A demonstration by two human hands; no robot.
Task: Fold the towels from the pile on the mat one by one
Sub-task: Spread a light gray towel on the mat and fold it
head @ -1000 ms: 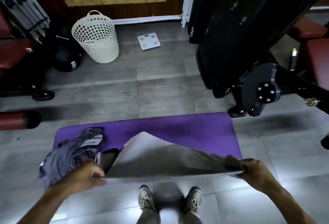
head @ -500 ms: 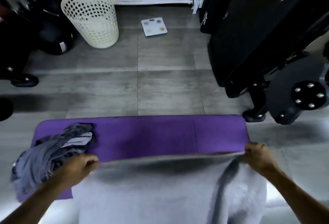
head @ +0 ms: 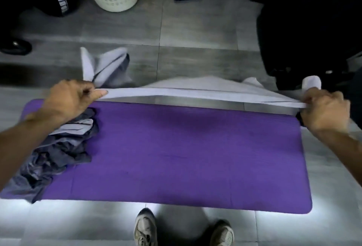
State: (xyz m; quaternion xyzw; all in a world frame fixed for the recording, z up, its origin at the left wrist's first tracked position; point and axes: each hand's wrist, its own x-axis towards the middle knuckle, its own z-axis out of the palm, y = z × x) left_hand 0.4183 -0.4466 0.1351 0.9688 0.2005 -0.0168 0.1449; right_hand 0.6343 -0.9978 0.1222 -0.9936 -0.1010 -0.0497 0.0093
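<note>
Left hand [head: 68,99] and right hand [head: 325,110] each pinch the towel [head: 195,91], stretched above the mat [head: 186,157]; no writing is readable.

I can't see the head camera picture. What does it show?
Two hands, left hand and right hand, hold a grey towel stretched over the far edge of a purple mat. A towel pile lies on the mat's left end.

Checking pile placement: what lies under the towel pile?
The purple mat lies under the towel pile, whose lower left edge spills onto the grey floor. The mat's surface beneath the pile is hidden.
</note>
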